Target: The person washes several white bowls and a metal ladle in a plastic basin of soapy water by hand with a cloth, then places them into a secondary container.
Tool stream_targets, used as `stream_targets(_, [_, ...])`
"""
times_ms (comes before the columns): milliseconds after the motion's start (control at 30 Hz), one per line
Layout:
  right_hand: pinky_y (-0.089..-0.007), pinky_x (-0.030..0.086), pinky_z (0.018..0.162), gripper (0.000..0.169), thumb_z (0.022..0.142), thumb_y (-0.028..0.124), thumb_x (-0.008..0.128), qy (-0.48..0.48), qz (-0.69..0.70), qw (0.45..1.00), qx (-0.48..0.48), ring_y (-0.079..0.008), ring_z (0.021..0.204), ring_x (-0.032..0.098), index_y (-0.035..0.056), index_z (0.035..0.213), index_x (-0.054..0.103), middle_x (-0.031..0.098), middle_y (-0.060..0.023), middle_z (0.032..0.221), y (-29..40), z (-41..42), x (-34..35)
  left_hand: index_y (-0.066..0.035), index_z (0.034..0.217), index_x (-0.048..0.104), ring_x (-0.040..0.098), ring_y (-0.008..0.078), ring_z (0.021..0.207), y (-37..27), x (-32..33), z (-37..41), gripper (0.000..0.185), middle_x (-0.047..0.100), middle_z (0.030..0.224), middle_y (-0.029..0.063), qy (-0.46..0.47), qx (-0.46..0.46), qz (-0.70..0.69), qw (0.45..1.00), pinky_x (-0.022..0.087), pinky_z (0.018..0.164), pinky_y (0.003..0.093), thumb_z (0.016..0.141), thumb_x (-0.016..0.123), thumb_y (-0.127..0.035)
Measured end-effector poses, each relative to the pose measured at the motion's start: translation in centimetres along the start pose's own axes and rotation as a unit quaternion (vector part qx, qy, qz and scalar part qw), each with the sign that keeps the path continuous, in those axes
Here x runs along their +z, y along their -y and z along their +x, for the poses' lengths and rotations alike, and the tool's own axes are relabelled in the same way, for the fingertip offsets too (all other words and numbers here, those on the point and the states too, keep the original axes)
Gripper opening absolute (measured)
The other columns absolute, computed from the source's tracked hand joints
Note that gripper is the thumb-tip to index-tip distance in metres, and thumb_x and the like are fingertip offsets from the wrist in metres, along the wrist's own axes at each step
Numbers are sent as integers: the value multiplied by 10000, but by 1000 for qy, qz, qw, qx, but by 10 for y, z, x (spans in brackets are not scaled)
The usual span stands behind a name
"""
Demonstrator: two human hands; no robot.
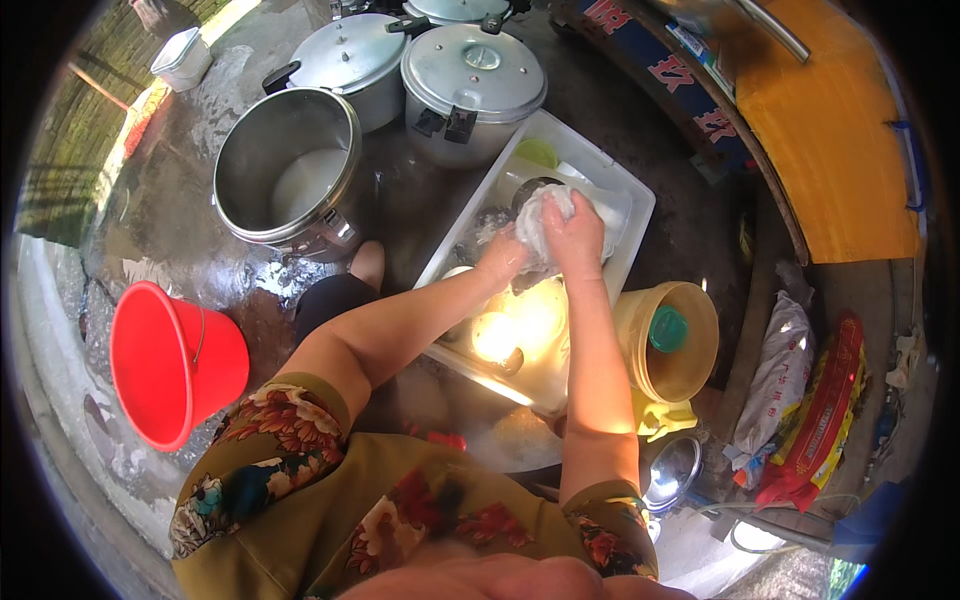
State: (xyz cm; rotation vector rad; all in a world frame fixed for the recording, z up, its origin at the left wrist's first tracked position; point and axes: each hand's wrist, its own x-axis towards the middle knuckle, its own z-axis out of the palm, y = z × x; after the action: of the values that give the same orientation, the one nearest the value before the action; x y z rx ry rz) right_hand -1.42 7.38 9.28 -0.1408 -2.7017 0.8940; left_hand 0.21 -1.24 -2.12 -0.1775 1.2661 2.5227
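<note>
Both hands are over a white rectangular plastic tub on the floor before me. Bunched between them is a wet, whitish cloth. My right hand grips it from the right, fingers curled over its top. At its lower left side, my left hand has its fingers closed on the cloth's edge; the fingertips are partly hidden. Beneath lie wet dishes, among them a light green bowl at the tub's far end and a dark round vessel partly covered by the cloth. Strong sunlight washes out the tub's near end.
An open metal pot and lidded pressure cookers stand beyond, on wet floor. A red bucket is at left. At right are a yellowish bucket holding a green cup, a metal basin and plastic packages.
</note>
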Motion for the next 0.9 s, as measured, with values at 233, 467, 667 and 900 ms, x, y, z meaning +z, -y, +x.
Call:
stream_targets(233, [-370,490,801,398,877,321,508,-136,496,829,219,-309,867,620,-42,1031,556,622,-149,1005,-21,-8,-15,-89,895,584,476,83,680,-33,-15,-1,423,582,788,9,32,-133,-76,988,361,551,235,899,468,-496])
stream_targets(467, [-350,511,758,338,926,239,408,-116,597,721,333,-238,921,609,-18,1117,515,600,-110,1057,-17,-69,53,-86,979,551,435,95,687,-70,12,-6,520,541,833,4,19,-101,-171,980,366,590,250,880,432,-582])
stream_targets(667, [-296,459,754,285,885,233,546,-99,359,893,251,-161,822,572,13,1066,549,625,-61,937,-108,-155,113,-116,886,557,425,70,621,-64,-2,1,434,550,761,-29,26,-18,-142,989,340,521,215,869,495,-545])
stream_targets(900, [-344,458,861,506,777,265,652,287,-71,948,115,-350,946,577,63,1223,526,578,-198,1112,-189,-251,88,-115,869,559,426,80,564,-55,-5,-12,426,534,729,-20,42,-68,-201,976,340,497,222,878,486,-534])
